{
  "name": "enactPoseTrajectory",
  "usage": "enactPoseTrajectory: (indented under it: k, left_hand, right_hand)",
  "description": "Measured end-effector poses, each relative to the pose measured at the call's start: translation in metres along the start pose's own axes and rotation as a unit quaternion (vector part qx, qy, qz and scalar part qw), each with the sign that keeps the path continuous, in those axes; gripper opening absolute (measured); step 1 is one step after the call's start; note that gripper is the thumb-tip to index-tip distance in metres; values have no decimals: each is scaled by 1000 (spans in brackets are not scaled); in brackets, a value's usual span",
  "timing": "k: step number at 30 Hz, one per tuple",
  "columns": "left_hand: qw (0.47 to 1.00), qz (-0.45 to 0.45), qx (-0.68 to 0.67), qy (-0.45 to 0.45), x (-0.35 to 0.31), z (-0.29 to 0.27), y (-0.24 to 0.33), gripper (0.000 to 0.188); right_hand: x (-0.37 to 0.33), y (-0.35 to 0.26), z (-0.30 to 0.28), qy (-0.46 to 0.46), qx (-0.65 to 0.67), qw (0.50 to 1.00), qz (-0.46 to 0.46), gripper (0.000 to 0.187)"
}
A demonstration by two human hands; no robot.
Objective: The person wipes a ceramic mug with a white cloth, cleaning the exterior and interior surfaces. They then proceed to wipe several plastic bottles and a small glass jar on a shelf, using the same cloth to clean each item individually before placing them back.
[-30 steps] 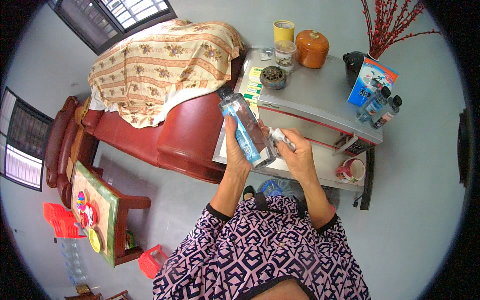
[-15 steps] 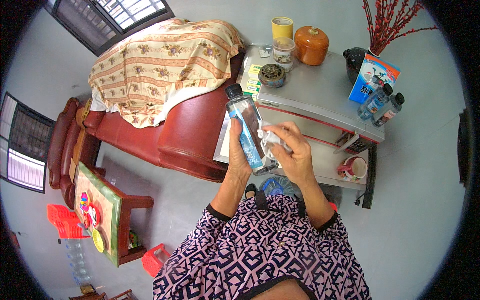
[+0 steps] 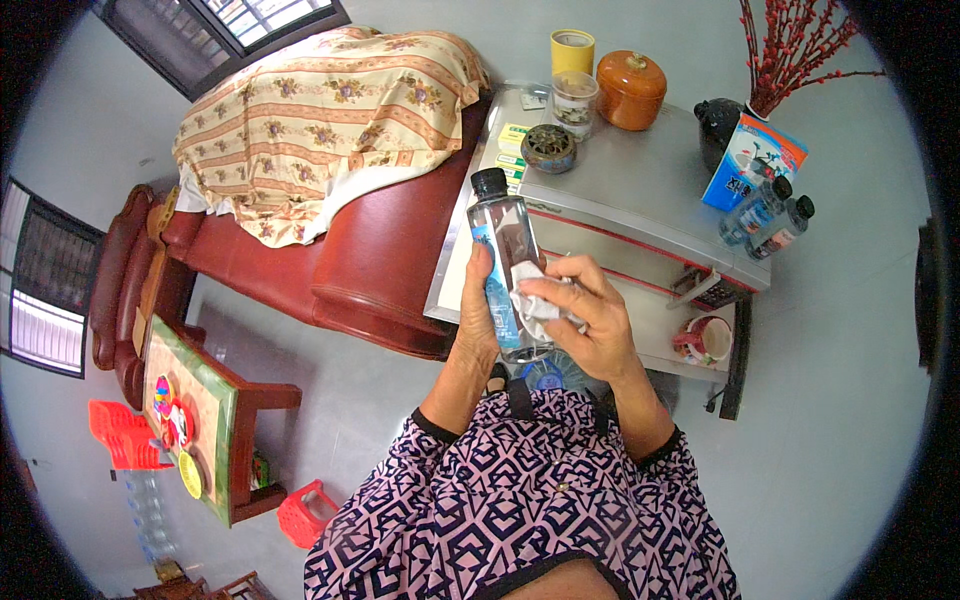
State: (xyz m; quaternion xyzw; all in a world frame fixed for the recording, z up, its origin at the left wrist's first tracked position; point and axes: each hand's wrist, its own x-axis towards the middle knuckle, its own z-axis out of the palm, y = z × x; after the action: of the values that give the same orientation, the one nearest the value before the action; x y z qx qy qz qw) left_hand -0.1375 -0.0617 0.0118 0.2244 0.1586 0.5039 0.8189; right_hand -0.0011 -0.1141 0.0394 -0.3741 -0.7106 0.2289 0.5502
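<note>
Bottle (image 3: 513,245) is standing up straighter than it was a second ago, and the white cloth (image 3: 527,275) has shifted from its right side onto its front; going big to small, there's a red sofa (image 3: 385,270) with a flowery sheet (image 3: 330,125) draped over it; silver cabinet (image 3: 660,160) next to that; green-edged table (image 3: 207,405) off to the left, yellow basket (image 3: 191,475) near its lower end. On the cabinet, a black vase (image 3: 715,130) of red twigs (image 3: 795,60) sits at the right end; blue box (image 3: 740,178) right in front of it; orange-brown pot (image 3: 631,92) by the back edge. Hands are close together with the bottle between them, held up just off the cabinet's front edge; left hand (image 3: 477,305) is wrapped round its lower half; right hand (image 3: 597,318) has the cloth bunched in its fingers, pressed on the bottle. Two more bottles (image 3: 752,212) stand at the cabinet's front right corner; yellow tin (image 3: 572,55) and clear tub (image 3: 574,105) toward the back left corner; little round burner (image 3: 549,150) near the front left one.
</note>
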Motion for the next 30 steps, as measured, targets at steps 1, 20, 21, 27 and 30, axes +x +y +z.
enactPoseTrajectory:
  k: [1, 20, 21, 27, 30]
  left_hand:
    - [1000, -2, 7, 1, -1, 1, 0, 62]
    - [997, 5, 72, -33, -1, -27, -6, 60]
    - [997, -5, 65, -37, -1, -28, -6, 61]
    - [992, -19, 124, -19, -1, -25, -9, 62]
    - [995, 3, 100, 20, -5, 3, -8, 45]
  right_hand:
    - [4, 2, 0, 6, -10, 1000, 2, 43]
    - [12, -10, 8, -1, -127, 989, -80, 40]
    - [13, -11, 6, -7, -130, 988, -83, 40]
    - [21, -7, 4, 24, -135, 990, -39, 41]
    - [34, -4, 4, 71, -112, 991, -9, 40]
